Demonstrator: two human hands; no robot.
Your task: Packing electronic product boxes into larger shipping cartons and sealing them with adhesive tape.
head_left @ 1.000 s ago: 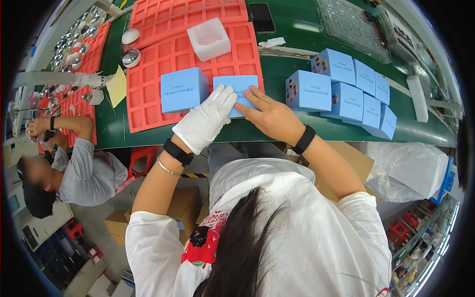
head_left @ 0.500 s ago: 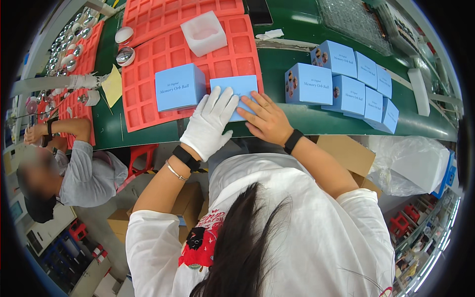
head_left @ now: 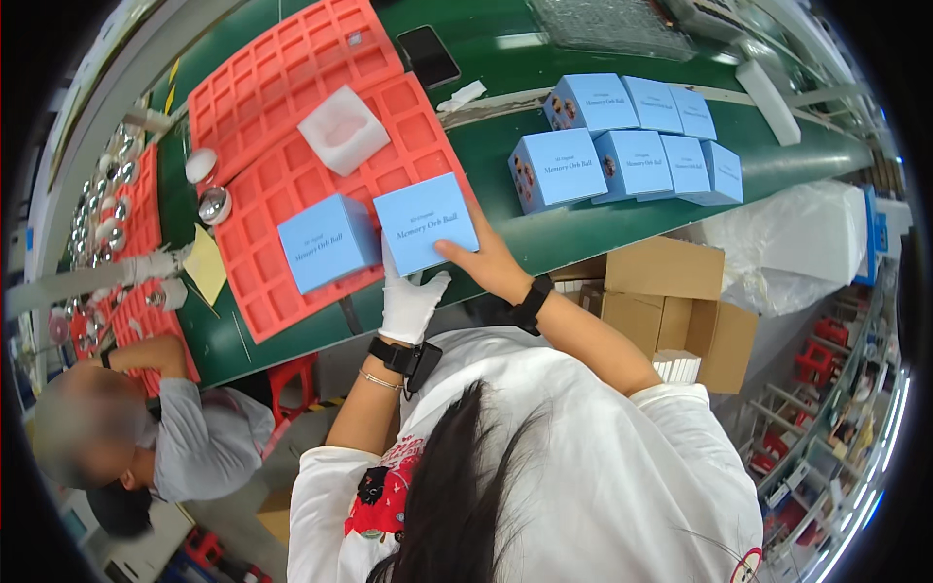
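A light blue cardboard box (head_left: 426,216) with dark lettering is between my two hands, tilted a little, at the front of the green table. My right hand (head_left: 491,262) is bare and grips its right side, the thumb across the printed face and the other fingers behind the edge. Wearing a white glove, my left hand (head_left: 410,303) holds the lower left of the box; most of its fingers are hidden behind it. Just to the left, a second blue box (head_left: 326,243) rests on the red gridded tray (head_left: 277,301).
Several blue boxes (head_left: 637,163) stand in two rows at right. A white foam block (head_left: 343,131) sits on the red tray, with silver-and-white balls (head_left: 214,204) beside it. A phone (head_left: 428,54) lies farther back. Open cartons (head_left: 671,301) stand below the table; another person (head_left: 194,437) sits at left.
The box under my hands has been lifted and tilted. My hands have gone from lying flat on it to gripping its sides. The view has turned, shifting the table and boxes.
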